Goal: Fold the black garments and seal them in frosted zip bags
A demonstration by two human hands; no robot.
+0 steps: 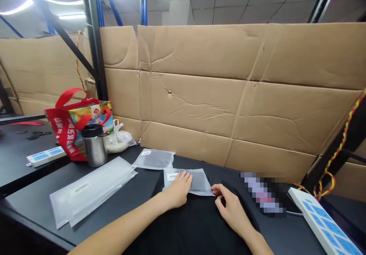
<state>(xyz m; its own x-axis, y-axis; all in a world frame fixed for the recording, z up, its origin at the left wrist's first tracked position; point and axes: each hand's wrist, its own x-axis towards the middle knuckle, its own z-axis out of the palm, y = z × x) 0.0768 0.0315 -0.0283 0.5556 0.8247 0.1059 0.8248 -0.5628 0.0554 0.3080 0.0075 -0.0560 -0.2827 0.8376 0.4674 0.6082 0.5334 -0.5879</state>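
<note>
A frosted plastic bag (200,179) with a white barcode label lies in front of me, and something dark shows through it. Flat on top of it rests my left hand (180,190), fingers stretched out. At the bag's lower right corner is my right hand (228,207); its fingers are loosely curved, with a gap between thumb and index finger, and the fingertips meet the corner. Black cloth (194,224) lies below both hands. Just behind, a second frosted bag (156,158) with a label lies flat. Two long frosted bags (94,188) overlap at the left.
A steel flask (96,150) stands before a red carrier bag (68,133), beside a white plastic bag (118,140). Power strips lie at left (47,155) and right (323,220). A blurred-out object (264,196) lies right. Cardboard (194,94) walls off the table's back.
</note>
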